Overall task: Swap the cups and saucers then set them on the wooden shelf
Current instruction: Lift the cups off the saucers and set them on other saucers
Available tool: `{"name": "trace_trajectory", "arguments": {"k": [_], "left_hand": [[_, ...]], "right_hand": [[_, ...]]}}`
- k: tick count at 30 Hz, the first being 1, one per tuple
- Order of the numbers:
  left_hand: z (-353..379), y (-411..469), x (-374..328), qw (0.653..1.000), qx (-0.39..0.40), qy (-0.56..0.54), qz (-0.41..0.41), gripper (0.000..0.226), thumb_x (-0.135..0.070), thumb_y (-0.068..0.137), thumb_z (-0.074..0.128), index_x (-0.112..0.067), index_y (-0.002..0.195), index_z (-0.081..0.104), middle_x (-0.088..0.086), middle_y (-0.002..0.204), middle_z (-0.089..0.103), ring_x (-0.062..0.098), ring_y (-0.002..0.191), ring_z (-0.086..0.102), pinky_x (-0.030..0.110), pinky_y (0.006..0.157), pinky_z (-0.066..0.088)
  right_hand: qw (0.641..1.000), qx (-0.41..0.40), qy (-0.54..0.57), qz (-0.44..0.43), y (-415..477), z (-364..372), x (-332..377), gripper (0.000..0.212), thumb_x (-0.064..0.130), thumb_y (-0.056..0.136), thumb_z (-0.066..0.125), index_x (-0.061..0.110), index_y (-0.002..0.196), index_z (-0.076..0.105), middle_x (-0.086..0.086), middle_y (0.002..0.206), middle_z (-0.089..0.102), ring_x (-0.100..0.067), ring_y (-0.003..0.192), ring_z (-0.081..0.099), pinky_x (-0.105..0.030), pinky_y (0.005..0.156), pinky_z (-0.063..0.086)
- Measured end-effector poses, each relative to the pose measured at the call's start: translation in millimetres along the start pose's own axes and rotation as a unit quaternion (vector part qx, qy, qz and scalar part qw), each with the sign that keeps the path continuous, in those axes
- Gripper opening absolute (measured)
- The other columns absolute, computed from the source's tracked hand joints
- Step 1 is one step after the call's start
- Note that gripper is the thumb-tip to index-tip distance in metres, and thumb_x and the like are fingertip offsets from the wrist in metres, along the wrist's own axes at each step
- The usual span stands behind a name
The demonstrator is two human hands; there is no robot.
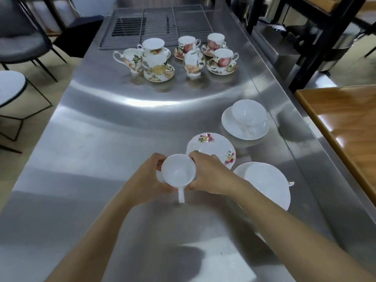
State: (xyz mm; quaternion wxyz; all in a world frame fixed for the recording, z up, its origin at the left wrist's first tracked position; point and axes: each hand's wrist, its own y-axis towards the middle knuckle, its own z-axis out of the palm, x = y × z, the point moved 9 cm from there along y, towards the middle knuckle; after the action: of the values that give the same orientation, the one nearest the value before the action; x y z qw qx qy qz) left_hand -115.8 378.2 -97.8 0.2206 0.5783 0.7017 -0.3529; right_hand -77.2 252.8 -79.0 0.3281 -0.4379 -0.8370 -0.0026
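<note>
A plain white cup [178, 171] is held over the steel counter [101, 159] with its handle pointing toward me. My left hand [148, 180] and my right hand [207, 174] both grip its sides. Just behind my right hand lies a saucer with small pink flowers [211, 146], bare. To the right sits a white gold-rimmed saucer [266, 182], partly hidden by my right forearm. Farther back, a white cup [249, 112] rests on a white saucer [244, 129]. The wooden shelf [345, 123] runs along the right side.
Several floral cups on saucers, a floral jug [193, 62] and a loose floral cup [130, 60] stand at the counter's far end, before a wire rack [156, 27]. Black shelf posts [317, 47] rise at right. Chairs [18, 37] stand at left.
</note>
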Motion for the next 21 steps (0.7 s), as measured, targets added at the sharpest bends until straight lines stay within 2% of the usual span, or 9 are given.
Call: {"name": "trace_trajectory", "arguments": {"k": [4, 6, 10, 12, 14, 15, 17, 19, 21], "left_hand": [[3.7, -14.8, 25.2, 0.999, -0.003, -0.026, -0.019, 0.072, -0.035, 0.049, 0.083, -0.023, 0.108, 0.043, -0.014, 0.102, 0.054, 0.002, 0.093, 0.053, 0.009, 0.073, 0.039], [4.9, -19.0, 33.0, 0.999, -0.013, -0.036, -0.020, 0.072, -0.033, 0.051, 0.087, -0.024, 0.107, 0.044, -0.018, 0.101, 0.053, 0.001, 0.093, 0.053, 0.008, 0.074, 0.038], [7.1, -22.6, 42.4, 0.999, -0.025, -0.039, -0.025, 0.070, -0.026, 0.060, 0.088, -0.026, 0.110, 0.041, -0.015, 0.104, 0.052, 0.008, 0.097, 0.053, 0.015, 0.078, 0.040], [8.5, -23.2, 45.4, 0.998, -0.025, -0.037, -0.032, 0.070, -0.028, 0.061, 0.087, -0.029, 0.111, 0.039, -0.018, 0.105, 0.050, 0.009, 0.100, 0.053, 0.020, 0.079, 0.041], [8.6, -24.1, 44.6, 0.999, -0.024, -0.025, -0.033, 0.068, -0.028, 0.063, 0.086, -0.030, 0.112, 0.039, -0.020, 0.104, 0.049, 0.011, 0.102, 0.053, 0.018, 0.077, 0.041], [7.5, -24.6, 43.0, 0.999, -0.022, -0.005, -0.032, 0.068, -0.028, 0.064, 0.085, -0.029, 0.114, 0.040, -0.017, 0.107, 0.051, 0.014, 0.105, 0.052, 0.019, 0.078, 0.041], [2.9, -25.2, 39.0, 0.997, -0.001, 0.072, -0.035, 0.077, -0.030, 0.064, 0.084, -0.023, 0.128, 0.040, -0.005, 0.124, 0.050, 0.020, 0.116, 0.048, 0.030, 0.091, 0.040], [-4.3, -25.9, 34.3, 0.981, 0.043, 0.184, -0.041, 0.093, -0.032, 0.068, 0.082, -0.019, 0.143, 0.029, 0.002, 0.145, 0.035, 0.024, 0.131, 0.036, 0.036, 0.106, 0.030], [-20.7, -25.5, 23.1, 0.972, 0.041, 0.230, -0.038, 0.083, -0.027, 0.077, 0.075, -0.019, 0.145, 0.028, 0.001, 0.152, 0.027, 0.022, 0.136, 0.031, 0.034, 0.110, 0.025]], "right_hand": [[0.999, 0.030, -0.011, -0.016, 3.0, 25.1, 11.0, 0.064, 0.040, 0.074, 0.076, 0.015, 0.124, 0.045, -0.006, 0.121, 0.058, -0.015, 0.096, 0.053, -0.028, 0.081, 0.041], [0.999, 0.034, -0.015, -0.027, 3.5, 32.4, 14.5, 0.062, 0.039, 0.076, 0.074, 0.015, 0.125, 0.044, -0.005, 0.122, 0.058, -0.011, 0.092, 0.047, -0.024, 0.078, 0.036], [0.999, 0.022, -0.022, -0.035, 4.9, 38.4, 17.2, 0.061, 0.040, 0.077, 0.073, 0.016, 0.126, 0.045, -0.003, 0.123, 0.058, -0.009, 0.091, 0.045, -0.023, 0.079, 0.034], [0.999, 0.016, -0.027, -0.037, 5.1, 39.3, 18.0, 0.063, 0.042, 0.075, 0.074, 0.015, 0.125, 0.045, -0.004, 0.121, 0.057, -0.011, 0.091, 0.046, -0.025, 0.078, 0.035], [0.999, 0.012, -0.031, -0.035, 5.4, 41.1, 16.1, 0.065, 0.043, 0.074, 0.074, 0.015, 0.125, 0.044, -0.004, 0.122, 0.057, -0.017, 0.098, 0.052, -0.030, 0.083, 0.040], [0.999, 0.012, -0.040, -0.034, 3.7, 41.0, 16.3, 0.064, 0.041, 0.075, 0.073, 0.015, 0.126, 0.044, -0.005, 0.124, 0.056, -0.019, 0.105, 0.053, -0.032, 0.088, 0.039], [0.997, 0.014, -0.071, -0.035, 0.3, 40.1, 13.0, 0.062, 0.035, 0.078, 0.070, 0.015, 0.129, 0.042, -0.006, 0.128, 0.052, -0.025, 0.114, 0.049, -0.036, 0.095, 0.034], [0.996, 0.013, -0.078, -0.028, -6.0, 32.2, 6.1, 0.064, 0.032, 0.079, 0.068, 0.018, 0.134, 0.039, -0.005, 0.133, 0.048, -0.026, 0.120, 0.044, -0.038, 0.099, 0.030], [0.999, -0.008, -0.039, -0.011, -15.8, 12.7, -4.0, 0.067, 0.031, 0.081, 0.067, 0.021, 0.140, 0.036, -0.001, 0.141, 0.045, -0.023, 0.126, 0.043, -0.036, 0.105, 0.029]]}}
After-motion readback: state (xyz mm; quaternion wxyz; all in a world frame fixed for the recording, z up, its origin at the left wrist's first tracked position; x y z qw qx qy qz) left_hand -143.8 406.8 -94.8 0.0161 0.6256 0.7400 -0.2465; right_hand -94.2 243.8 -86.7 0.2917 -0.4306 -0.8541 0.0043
